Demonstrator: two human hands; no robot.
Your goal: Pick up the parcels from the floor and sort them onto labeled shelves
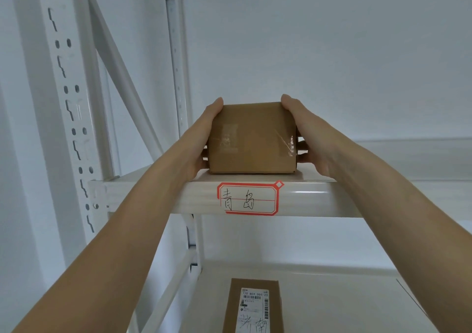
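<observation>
Now, box [251, 138]: on upper shelf [319, 197], near edge, above red-bordered label [249, 199].
Left hand [201, 138]: gripping box's left side.
Right hand [310, 135]: gripping box's right side.
Lower shelf [344, 304]: second box [252, 307], printed sticker on top.

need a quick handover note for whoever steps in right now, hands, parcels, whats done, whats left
Left hand: pressed on the left side of the small brown parcel.
Right hand: pressed on its right side, fingers curled round the far edge.
The parcel's base sits at the front edge of the upper shelf, just above the red-bordered handwritten label.
A second parcel with a printed shipping label lies on the shelf below.
Done: one parcel on the lower shelf, this one reaching its shelf.
Left: let go, maybe push it further in, then check the floor, which is out of view.
</observation>
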